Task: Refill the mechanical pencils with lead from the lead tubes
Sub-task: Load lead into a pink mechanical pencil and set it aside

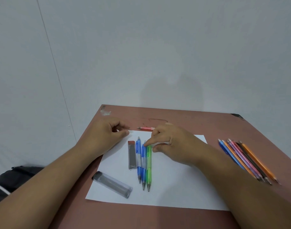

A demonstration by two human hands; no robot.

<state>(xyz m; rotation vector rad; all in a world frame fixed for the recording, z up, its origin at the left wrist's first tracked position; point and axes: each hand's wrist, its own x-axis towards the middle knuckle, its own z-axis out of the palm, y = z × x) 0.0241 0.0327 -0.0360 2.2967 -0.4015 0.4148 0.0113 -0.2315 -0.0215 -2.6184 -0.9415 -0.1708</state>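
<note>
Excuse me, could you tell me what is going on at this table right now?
A person sits at a brown table with a white sheet of paper in front of them. Two blue mechanical pencils and a green one lie side by side on it, beside two lead tubes. The right hand reaches for the pencils' top ends, fingertip at the green one. The left hand rests loosely curled at the paper's corner, holding nothing. Nothing is lifted yet.

Pink pencil (146, 128) half hidden behind right hand (176, 142). Caps of second blue pencil (144, 162) and green pencil (149, 164) covered by fingertips (146, 143). Loose pencils (247, 161) at right blurred, partly behind forearm. Black bag (14, 177) cut off at left edge.
</note>
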